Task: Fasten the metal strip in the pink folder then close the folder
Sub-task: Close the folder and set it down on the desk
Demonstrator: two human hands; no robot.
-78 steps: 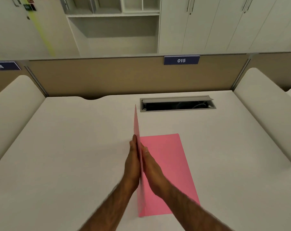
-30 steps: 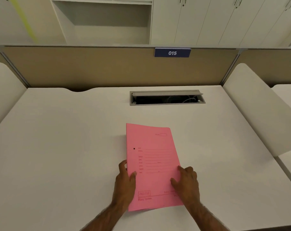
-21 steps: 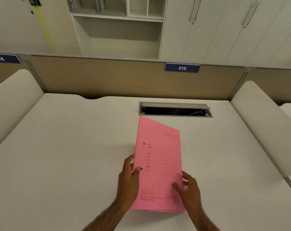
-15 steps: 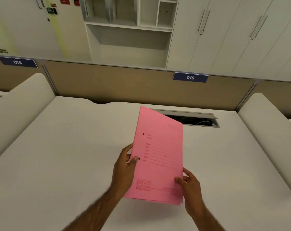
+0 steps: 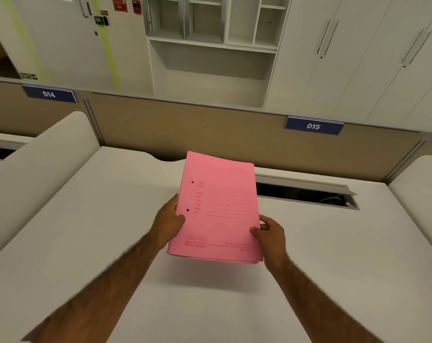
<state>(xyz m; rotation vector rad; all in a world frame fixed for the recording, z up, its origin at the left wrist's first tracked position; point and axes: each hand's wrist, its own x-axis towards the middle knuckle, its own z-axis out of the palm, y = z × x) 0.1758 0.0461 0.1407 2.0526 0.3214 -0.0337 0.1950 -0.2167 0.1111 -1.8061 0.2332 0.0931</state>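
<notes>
The pink folder (image 5: 218, 209) is closed, its printed front cover facing up, and it is held in the air above the white desk (image 5: 91, 219). Two small dark holes show near its left edge. My left hand (image 5: 169, 220) grips the left edge, thumb on the cover. At the lower right edge, my right hand (image 5: 270, 233) holds it with the thumb on top. The metal strip is hidden inside the folder.
A cable slot (image 5: 306, 194) with an open grey lid is set into the desk behind the folder. Beige partition panels carry the labels 014 (image 5: 49, 94) and 015 (image 5: 313, 126). Rounded white side dividers (image 5: 44, 154) flank the desk. White cabinets stand beyond.
The folder's cover was swung shut and lay flat on the desk. Both hands then took its edges and lifted it off the desk, and it now hangs higher and farther forward.
</notes>
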